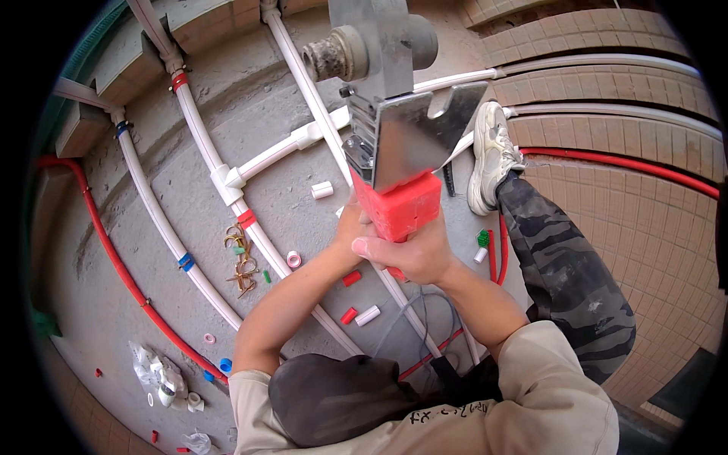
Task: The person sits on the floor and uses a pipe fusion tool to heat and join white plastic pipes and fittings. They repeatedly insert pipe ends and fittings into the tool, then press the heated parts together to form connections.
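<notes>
Both my hands are wrapped around the red handle (398, 203) of a pipe fusion welder held up close to the camera. My right hand (409, 256) grips the lower front of the handle, thumb across it. My left hand (347, 230) holds the same handle from the left and is partly hidden behind it. Above the handle rise a shiny metal plate (413, 136) and a dirty round heating socket (337, 54). Nothing is fitted on the socket.
White pipes (205, 136) with a tee fitting (227, 182) run across the concrete floor beside a red pipe (114, 258). Brass hooks (241, 262), small loose fittings (322, 189) and plastic bags of parts (159, 375) lie about. My camouflage-trousered leg (565, 280) and white sneaker (491, 155) stretch right, over tiles.
</notes>
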Available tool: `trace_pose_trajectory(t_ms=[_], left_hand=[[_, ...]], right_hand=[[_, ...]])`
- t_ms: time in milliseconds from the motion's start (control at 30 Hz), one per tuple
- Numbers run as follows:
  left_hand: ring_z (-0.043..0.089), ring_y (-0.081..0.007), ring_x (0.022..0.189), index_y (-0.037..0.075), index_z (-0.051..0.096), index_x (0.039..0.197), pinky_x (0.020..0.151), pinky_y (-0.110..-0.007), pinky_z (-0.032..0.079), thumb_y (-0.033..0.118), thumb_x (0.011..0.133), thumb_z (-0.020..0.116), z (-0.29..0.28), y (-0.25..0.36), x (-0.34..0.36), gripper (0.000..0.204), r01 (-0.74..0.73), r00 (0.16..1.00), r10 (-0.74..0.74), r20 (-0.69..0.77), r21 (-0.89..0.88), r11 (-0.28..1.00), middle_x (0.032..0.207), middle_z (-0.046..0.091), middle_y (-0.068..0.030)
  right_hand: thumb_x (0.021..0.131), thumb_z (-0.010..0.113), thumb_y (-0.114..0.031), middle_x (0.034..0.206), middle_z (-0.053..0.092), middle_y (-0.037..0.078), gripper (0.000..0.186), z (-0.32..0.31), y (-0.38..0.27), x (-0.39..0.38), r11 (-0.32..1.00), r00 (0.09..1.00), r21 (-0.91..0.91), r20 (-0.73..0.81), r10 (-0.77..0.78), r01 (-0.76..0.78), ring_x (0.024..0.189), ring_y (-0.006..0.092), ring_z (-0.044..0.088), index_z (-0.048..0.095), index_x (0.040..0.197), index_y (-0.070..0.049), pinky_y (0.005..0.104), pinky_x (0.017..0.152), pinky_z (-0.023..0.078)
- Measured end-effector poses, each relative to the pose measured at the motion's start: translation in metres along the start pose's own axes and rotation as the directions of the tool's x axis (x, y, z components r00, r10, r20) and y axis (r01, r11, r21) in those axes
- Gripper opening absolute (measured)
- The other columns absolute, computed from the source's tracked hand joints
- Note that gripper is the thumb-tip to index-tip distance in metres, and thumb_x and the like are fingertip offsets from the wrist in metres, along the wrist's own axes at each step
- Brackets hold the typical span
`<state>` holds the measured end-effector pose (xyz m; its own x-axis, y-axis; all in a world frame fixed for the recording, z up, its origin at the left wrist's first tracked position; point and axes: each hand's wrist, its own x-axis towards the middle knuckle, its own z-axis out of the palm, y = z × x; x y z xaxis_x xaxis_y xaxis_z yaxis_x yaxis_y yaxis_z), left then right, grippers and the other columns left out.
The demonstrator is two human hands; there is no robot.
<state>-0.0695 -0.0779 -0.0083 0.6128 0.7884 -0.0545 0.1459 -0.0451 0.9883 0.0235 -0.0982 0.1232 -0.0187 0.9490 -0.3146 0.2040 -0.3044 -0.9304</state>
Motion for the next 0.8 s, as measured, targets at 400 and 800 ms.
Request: trace_pose_trajectory(t_ms=[400,800], left_hand=[[0.056,-0.0304,0.106,0.004,0.063,0.106,0.089,-0.044,0.039,0.013,0.081,0.070,0.027,-0.032,-0.040,0.027,-0.085,0.948,0.272,-0.166,0.692,0.717,0.106,0.060,-0.0135],[0.063,-0.0378,0.087,-0.001,0.059,0.109,0.078,-0.047,0.050,0.021,0.089,0.072,-0.048,-0.016,-0.005,0.032,0.117,0.863,0.176,-0.473,0.526,0.842,0.097,0.063,-0.0173]], right_hand=[[0.079,0.079,-0.004,0.074,0.065,0.002,0.021,-0.051,-0.055,0.039,0.989,0.994,-0.099,0.008,-0.108,0.109,0.053,0.0074,0.057,0.064,0.093,0.000,0.0247,0.049,0.045],[0.074,0.075,0.000,0.072,0.057,0.004,0.033,-0.102,-0.111,0.001,0.891,0.930,-0.303,0.032,0.365,-0.339,0.048,0.0133,0.058,0.053,0.100,0.000,0.0269,0.045,0.046]])
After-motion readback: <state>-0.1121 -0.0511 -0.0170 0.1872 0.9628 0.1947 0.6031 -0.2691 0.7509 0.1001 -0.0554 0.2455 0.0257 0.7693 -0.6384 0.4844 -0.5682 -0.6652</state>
